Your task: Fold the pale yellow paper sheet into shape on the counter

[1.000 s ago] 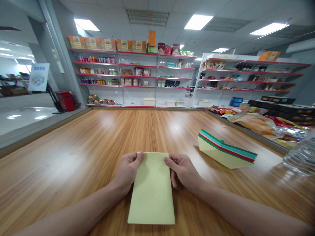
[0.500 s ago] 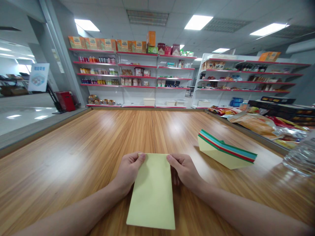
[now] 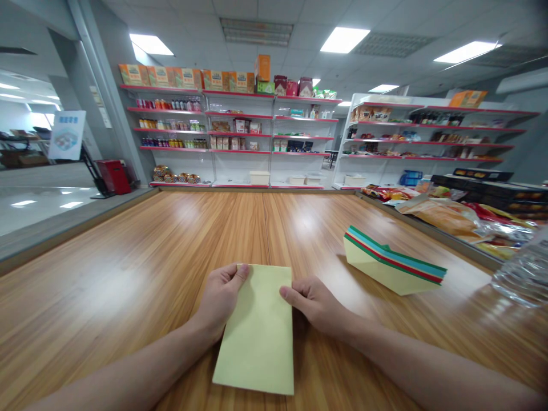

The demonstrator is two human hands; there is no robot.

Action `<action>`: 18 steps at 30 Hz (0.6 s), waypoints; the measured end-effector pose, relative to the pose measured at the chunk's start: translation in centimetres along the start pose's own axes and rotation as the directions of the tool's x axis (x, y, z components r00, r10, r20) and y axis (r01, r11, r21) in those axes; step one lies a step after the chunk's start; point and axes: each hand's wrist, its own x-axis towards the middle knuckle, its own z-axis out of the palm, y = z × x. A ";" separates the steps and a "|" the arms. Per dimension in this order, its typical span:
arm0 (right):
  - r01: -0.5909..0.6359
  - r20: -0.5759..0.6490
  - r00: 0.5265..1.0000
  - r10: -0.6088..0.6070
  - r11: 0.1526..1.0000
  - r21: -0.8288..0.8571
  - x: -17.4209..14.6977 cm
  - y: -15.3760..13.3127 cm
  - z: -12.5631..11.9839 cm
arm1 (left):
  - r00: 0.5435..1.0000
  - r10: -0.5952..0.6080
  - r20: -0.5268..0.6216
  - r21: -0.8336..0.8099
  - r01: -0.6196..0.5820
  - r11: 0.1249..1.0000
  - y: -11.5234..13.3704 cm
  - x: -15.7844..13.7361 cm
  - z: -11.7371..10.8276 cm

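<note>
A pale yellow rectangular sheet of paper (image 3: 259,337), which looks folded, is held between my hands above the wooden table. My left hand (image 3: 223,294) pinches its far left corner, thumb on top. My right hand (image 3: 317,302) pinches the right edge a little below the far corner, with the thumb on the paper and the other fingers mostly hidden. To the right on the table rests a folded paper boat (image 3: 385,265), pale yellow below with green, red and blue bands along its upper edge. Neither hand touches the boat.
The wooden table (image 3: 205,222) stretches ahead, its raised rim around it. A clear plastic bottle (image 3: 522,279) is at the right edge. Past the right rim lie snack packets (image 3: 449,217) and black boxes (image 3: 475,188). Stocked shelves (image 3: 240,134) stand behind.
The paper has shifted slightly left with my left hand. My right hand has slid from the far right corner down along the right edge. The boat has stayed put.
</note>
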 end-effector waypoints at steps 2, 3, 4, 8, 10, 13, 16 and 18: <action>-0.033 -0.031 0.999 0.035 0.998 0.058 0.2 0.4 -0.2 | 0.998 -0.018 0.061 -0.007 0.018 1.000 0.2 -0.1 0.1; -0.040 -0.067 0.997 0.046 0.995 0.090 0.3 0.6 -0.2 | 0.993 -0.036 0.111 -0.003 0.037 0.999 0.3 -0.1 0.1; -0.034 -0.107 0.993 0.047 0.993 0.115 0.4 0.7 -0.3 | 0.984 -0.059 0.168 0.008 0.059 0.998 0.3 -0.2 0.1; -0.041 -0.120 0.991 0.060 0.988 0.149 0.6 0.7 -0.6 | 0.960 -0.095 0.263 0.051 0.085 0.995 0.3 -0.3 0.1; -0.059 -0.020 0.998 0.062 0.992 0.115 0.5 0.4 -0.5 | 0.975 -0.060 0.213 0.030 0.055 0.998 0.2 -0.4 0.1; -0.054 0.073 0.996 0.051 0.998 0.028 0.4 0.3 -0.3 | 0.983 -0.026 0.184 -0.018 0.030 0.999 0.0 -0.3 0.1; -0.049 -0.011 0.999 0.048 0.998 -0.045 0.3 0.3 0.0 | 0.981 -0.024 0.195 -0.041 0.032 0.999 0.0 -0.3 0.1; -0.049 -0.054 0.998 0.045 0.996 -0.081 0.3 0.2 0.0 | 0.981 -0.028 0.193 -0.056 0.040 0.998 0.1 -0.3 0.2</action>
